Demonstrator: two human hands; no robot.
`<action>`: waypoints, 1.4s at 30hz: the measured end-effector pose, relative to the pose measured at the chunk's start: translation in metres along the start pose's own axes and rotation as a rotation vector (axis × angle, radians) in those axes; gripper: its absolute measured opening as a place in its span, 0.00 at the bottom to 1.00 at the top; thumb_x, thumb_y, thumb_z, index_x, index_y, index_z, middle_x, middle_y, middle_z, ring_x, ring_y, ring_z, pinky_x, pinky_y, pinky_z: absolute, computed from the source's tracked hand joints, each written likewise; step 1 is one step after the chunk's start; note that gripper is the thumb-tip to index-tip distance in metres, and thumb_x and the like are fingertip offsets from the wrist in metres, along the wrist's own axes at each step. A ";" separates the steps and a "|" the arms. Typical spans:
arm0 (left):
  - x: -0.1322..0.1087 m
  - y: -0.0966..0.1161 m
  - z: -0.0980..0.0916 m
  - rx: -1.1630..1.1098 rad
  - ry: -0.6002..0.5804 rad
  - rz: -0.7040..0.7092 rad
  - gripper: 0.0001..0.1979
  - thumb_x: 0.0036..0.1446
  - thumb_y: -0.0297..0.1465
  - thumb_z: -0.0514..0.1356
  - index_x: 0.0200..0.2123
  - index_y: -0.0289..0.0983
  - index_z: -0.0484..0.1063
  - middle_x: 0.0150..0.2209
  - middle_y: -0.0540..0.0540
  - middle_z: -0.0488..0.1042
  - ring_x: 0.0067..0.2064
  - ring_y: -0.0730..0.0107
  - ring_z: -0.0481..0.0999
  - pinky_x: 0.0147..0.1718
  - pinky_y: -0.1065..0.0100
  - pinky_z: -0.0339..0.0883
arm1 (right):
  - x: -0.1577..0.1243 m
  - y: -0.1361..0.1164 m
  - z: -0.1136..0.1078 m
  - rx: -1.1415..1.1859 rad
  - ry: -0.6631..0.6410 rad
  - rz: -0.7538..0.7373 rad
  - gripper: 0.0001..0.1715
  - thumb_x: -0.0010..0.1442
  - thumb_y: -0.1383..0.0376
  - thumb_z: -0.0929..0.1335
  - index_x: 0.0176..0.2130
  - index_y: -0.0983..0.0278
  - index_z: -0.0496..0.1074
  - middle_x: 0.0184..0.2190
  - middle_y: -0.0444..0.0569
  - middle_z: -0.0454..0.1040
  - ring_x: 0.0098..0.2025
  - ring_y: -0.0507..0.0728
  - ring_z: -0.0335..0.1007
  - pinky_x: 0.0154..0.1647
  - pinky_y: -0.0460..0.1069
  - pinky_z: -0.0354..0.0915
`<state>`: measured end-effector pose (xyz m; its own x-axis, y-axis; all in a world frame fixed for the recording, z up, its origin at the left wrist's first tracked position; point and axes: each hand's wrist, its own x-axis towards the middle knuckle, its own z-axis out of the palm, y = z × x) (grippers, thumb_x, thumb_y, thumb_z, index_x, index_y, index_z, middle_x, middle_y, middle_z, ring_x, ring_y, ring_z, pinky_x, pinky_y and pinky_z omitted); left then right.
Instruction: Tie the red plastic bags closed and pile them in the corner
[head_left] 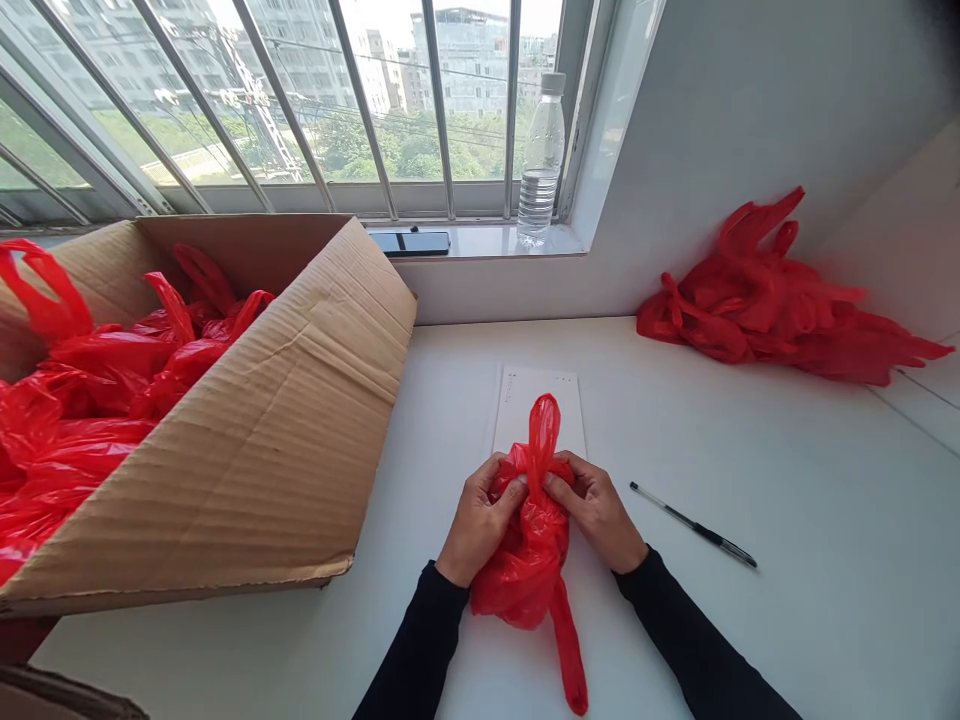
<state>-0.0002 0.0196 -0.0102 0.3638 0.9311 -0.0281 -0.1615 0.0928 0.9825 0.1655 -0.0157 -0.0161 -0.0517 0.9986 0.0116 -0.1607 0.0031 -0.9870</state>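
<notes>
A crumpled red plastic bag (529, 560) lies bunched on the white table in front of me. My left hand (476, 525) grips its left side, fingers closed into the plastic. Opposite it, my right hand (596, 510) pinches the bag's right side. One handle loop sticks up between the hands and another trails toward me. Under the bag lies a white sheet of paper (525, 395).
A big cardboard box (262, 440) full of red bags stands at the left. A pile of red bags (780, 300) lies at the back right by the wall. A black pen (694, 525) lies right of my hands. A water bottle (541, 160) and a phone (411, 242) sit on the windowsill.
</notes>
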 end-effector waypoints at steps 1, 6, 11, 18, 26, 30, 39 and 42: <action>0.000 -0.001 0.000 -0.013 0.026 0.006 0.09 0.60 0.37 0.65 0.35 0.38 0.74 0.33 0.50 0.74 0.35 0.70 0.72 0.37 0.70 0.68 | 0.000 0.000 0.000 0.008 0.001 0.000 0.11 0.66 0.54 0.69 0.42 0.59 0.75 0.35 0.44 0.73 0.36 0.54 0.68 0.39 0.49 0.67; -0.001 0.003 -0.005 -0.108 0.135 0.036 0.11 0.65 0.39 0.60 0.50 0.44 0.70 0.46 0.49 0.76 0.44 0.66 0.76 0.47 0.67 0.69 | 0.002 -0.003 0.000 0.007 -0.094 0.023 0.13 0.67 0.55 0.68 0.47 0.57 0.74 0.42 0.46 0.75 0.43 0.56 0.70 0.48 0.53 0.68; -0.003 0.010 -0.002 -0.133 0.013 -0.020 0.17 0.59 0.35 0.66 0.52 0.41 0.72 0.47 0.44 0.78 0.45 0.61 0.78 0.47 0.63 0.71 | 0.001 0.000 -0.002 -0.006 0.016 -0.022 0.11 0.67 0.54 0.68 0.40 0.58 0.73 0.37 0.45 0.74 0.39 0.56 0.69 0.42 0.51 0.67; 0.001 0.001 -0.002 -0.170 0.111 0.003 0.17 0.54 0.32 0.69 0.48 0.40 0.74 0.44 0.46 0.80 0.45 0.61 0.79 0.47 0.63 0.72 | 0.003 -0.003 -0.004 -0.004 0.007 0.017 0.12 0.68 0.54 0.67 0.47 0.57 0.73 0.41 0.45 0.75 0.42 0.56 0.70 0.45 0.51 0.67; 0.000 0.005 -0.002 -0.194 -0.005 -0.064 0.18 0.57 0.32 0.67 0.51 0.39 0.73 0.48 0.42 0.79 0.47 0.58 0.79 0.45 0.64 0.72 | 0.003 0.000 -0.006 0.053 0.161 -0.045 0.13 0.67 0.54 0.68 0.46 0.58 0.74 0.41 0.47 0.77 0.42 0.57 0.71 0.44 0.51 0.68; 0.002 0.002 -0.002 -0.223 0.010 -0.057 0.20 0.57 0.32 0.68 0.52 0.38 0.72 0.51 0.41 0.78 0.51 0.57 0.78 0.48 0.63 0.71 | 0.003 -0.002 -0.008 0.151 0.171 0.016 0.17 0.68 0.53 0.67 0.53 0.55 0.72 0.48 0.47 0.77 0.46 0.59 0.73 0.48 0.53 0.69; 0.003 0.002 -0.005 -0.277 0.033 -0.080 0.17 0.61 0.38 0.64 0.51 0.37 0.72 0.48 0.40 0.79 0.46 0.58 0.80 0.41 0.65 0.73 | 0.005 -0.003 -0.005 0.066 0.072 -0.042 0.17 0.65 0.54 0.70 0.51 0.57 0.73 0.49 0.48 0.77 0.50 0.59 0.71 0.52 0.53 0.67; 0.001 0.005 0.000 -0.268 -0.054 -0.105 0.20 0.58 0.36 0.67 0.52 0.37 0.72 0.48 0.40 0.79 0.44 0.59 0.79 0.41 0.63 0.73 | 0.004 -0.001 -0.007 0.101 0.171 -0.046 0.15 0.64 0.53 0.70 0.48 0.58 0.73 0.48 0.48 0.77 0.48 0.59 0.72 0.50 0.52 0.68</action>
<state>-0.0009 0.0209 -0.0056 0.4381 0.8922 -0.1099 -0.3544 0.2838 0.8910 0.1722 -0.0110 -0.0158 0.1246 0.9920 0.0203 -0.2577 0.0521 -0.9648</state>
